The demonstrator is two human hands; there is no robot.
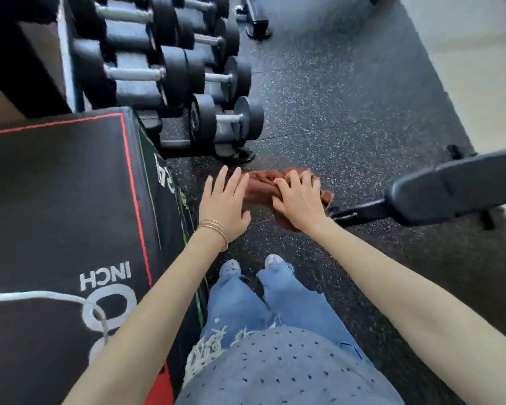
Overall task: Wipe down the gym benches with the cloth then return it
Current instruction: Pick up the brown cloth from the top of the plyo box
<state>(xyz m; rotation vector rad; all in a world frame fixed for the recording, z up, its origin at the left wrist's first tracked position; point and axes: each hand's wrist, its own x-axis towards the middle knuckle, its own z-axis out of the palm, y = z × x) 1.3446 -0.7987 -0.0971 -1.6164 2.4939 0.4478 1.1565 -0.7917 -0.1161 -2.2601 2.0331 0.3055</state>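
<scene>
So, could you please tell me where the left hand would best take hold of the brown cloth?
Probably the bunched end of the brown cloth that sticks out left of the right hand, which grips its middle. The open left hand sits just beside that end, so come from the left and close round the bunch.

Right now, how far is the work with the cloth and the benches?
I cannot tell whether the bench at the right was wiped. In hand: the right hand grips the bunched brown cloth over the floor, apart from the bench; the left hand is open beside it. Left: returning the cloth, and perhaps wiping.
</scene>
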